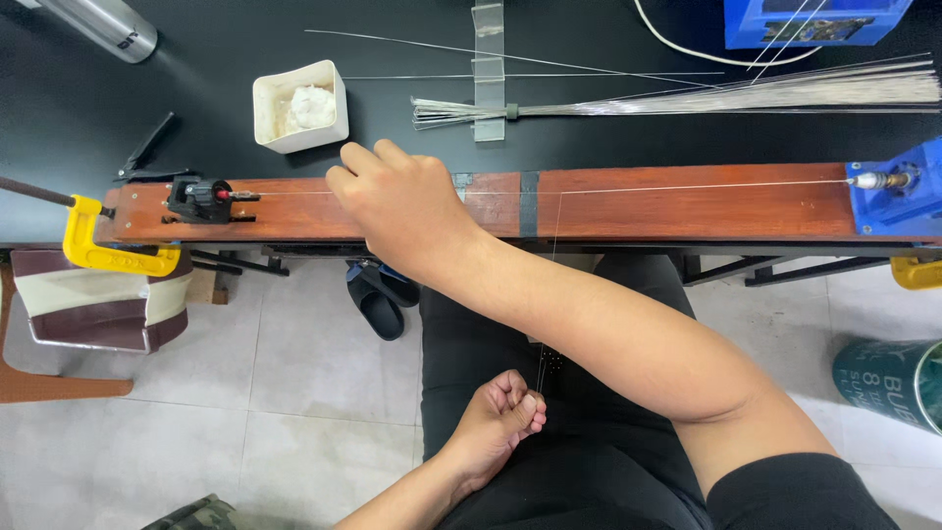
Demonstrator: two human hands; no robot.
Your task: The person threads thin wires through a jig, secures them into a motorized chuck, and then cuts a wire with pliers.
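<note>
My right hand [407,206], loosely curled mid-frame, steadies the taut wire [687,186] on the wooden board [638,211]; left hand [500,422] pinches a thin strand [546,334] tight.

Bare forearms; black short sleeve [795,491]; black trousers [589,461], seemingly.

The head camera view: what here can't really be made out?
- Right hand: its fingertips on the wooden board are hidden behind the hand itself.
- Left hand: the fine wire it pinches is too thin to follow fully.
- Green bin: cut off by the right edge.
- White tub: contents too blurred to identify.
</note>
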